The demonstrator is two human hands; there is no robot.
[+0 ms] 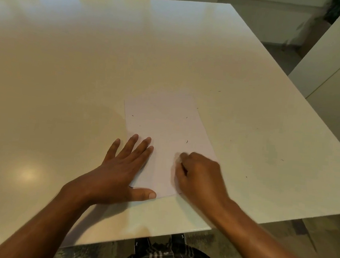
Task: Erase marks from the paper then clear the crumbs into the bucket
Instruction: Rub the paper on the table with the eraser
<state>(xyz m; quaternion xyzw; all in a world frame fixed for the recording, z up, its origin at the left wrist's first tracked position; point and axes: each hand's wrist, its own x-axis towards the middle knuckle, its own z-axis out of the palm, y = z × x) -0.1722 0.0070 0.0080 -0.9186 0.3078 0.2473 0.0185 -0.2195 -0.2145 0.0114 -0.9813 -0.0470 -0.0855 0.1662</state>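
We see a sheet of white paper (pixel 164 132) lying flat on a smooth, glossy cream table (pixel 89 61), close to the table's near edge and a little toward its right side. The table spreads wide and bare to the left and far side of the sheet; to the right it runs on to an angled edge beside a pale cabinet (pixel 332 66).

Our left hand (pixel 125 170) lies flat, fingers straight and spread, pressing the paper's lower left corner, thumb along the bottom edge. Our right hand (pixel 200 174) is curled into a loose fist on the paper's lower right part; we cannot tell whether it grips anything, as the fingers hide what is under them and the hand is blurred.

Small dark crumbs (pixel 186 141) dot the paper and the table to its right.
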